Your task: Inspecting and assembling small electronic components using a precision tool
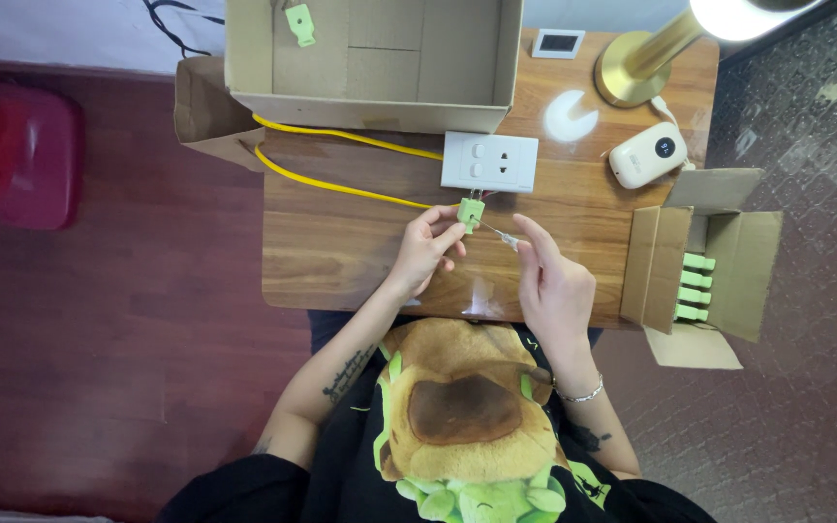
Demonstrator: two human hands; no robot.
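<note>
A large open cardboard box (380, 68) stands at the far edge of the wooden table (341, 252), and a single green part (300, 23) lies inside it. A second, smaller cardboard box (719, 271) sits open at the right edge of the table and holds a row of green pieces (696, 287). Near the far right corner there is a gold lamp base (636, 66), with a small white device (647, 154) just beside it. A small white screen (558, 43) lies between the large box and the lamp. A red object (14, 155) rests on the floor, well apart to the left.
</note>
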